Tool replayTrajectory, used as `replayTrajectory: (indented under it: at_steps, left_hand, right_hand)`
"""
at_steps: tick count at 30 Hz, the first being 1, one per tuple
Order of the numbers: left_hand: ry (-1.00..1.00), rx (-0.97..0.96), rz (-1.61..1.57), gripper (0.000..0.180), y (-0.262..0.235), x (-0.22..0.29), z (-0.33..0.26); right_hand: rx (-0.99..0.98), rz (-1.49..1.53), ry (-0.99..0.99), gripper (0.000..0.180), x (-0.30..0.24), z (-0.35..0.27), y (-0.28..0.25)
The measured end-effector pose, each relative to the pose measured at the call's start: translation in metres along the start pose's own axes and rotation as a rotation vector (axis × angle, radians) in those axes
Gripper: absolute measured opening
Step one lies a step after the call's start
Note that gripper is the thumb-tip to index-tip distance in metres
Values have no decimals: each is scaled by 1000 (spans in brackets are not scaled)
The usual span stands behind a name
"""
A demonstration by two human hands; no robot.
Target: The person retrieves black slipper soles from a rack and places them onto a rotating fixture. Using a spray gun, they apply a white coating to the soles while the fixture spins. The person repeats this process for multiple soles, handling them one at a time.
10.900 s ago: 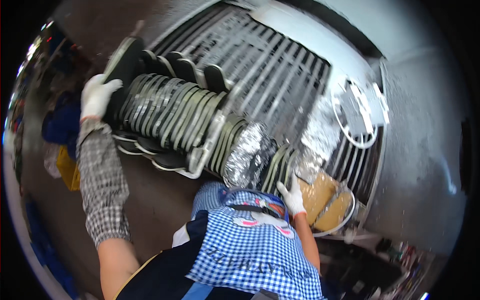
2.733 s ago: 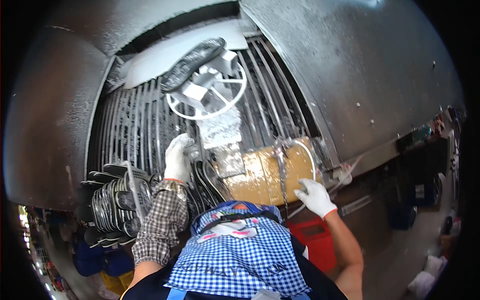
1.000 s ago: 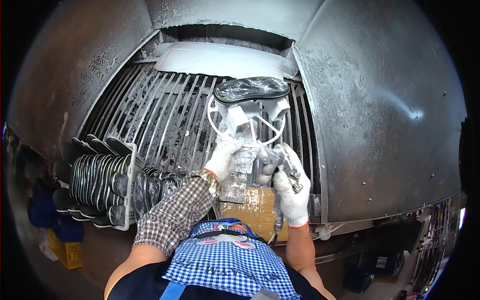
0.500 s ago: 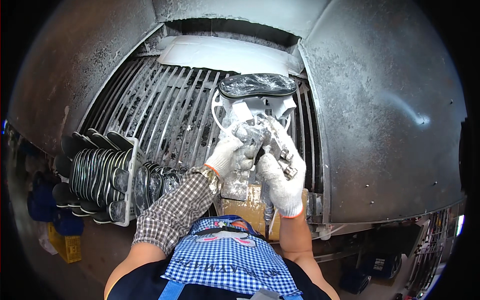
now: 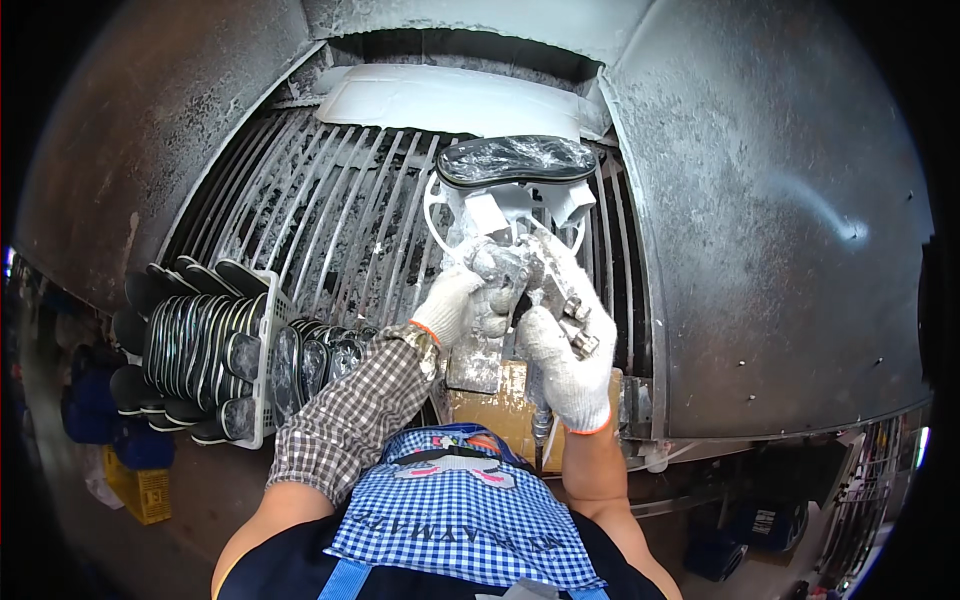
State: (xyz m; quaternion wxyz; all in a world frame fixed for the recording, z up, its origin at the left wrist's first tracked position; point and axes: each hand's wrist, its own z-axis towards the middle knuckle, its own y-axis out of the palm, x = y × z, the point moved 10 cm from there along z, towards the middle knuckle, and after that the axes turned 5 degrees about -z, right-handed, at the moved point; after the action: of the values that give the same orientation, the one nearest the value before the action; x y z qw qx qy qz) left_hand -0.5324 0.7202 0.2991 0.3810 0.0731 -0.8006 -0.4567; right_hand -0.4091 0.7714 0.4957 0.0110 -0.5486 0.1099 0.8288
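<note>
The right hand [image 5: 568, 358] grips a spray gun [image 5: 580, 328]; the left hand [image 5: 462, 300] curls beside it, contents unclear. Beyond both, at upper centre, the black shoe sole [image 5: 516, 162] lies crosswise, nearer the right.

Head view: the left of two head-worn fisheye cameras looks down from above the apron [image 5: 460, 515], taking in the hands [image 5: 575, 375] at close range and the slatted grate [image 5: 345, 205] beyond.
</note>
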Motion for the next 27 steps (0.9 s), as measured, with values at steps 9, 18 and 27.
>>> replayTrajectory:
  at_steps: [9,18,27]
  left_hand:
    - [471,-301,345,52,-11,12,10]
    - [146,-138,181,40,-1,10,-3]
    - [136,-67,20,32,-16,-1,14]
  right_hand:
    - [33,-109,-4,66,4,1,-12]
    - [92,-135,16,62,5,5,-11]
    - [245,-207,-13,55,23,14,-40]
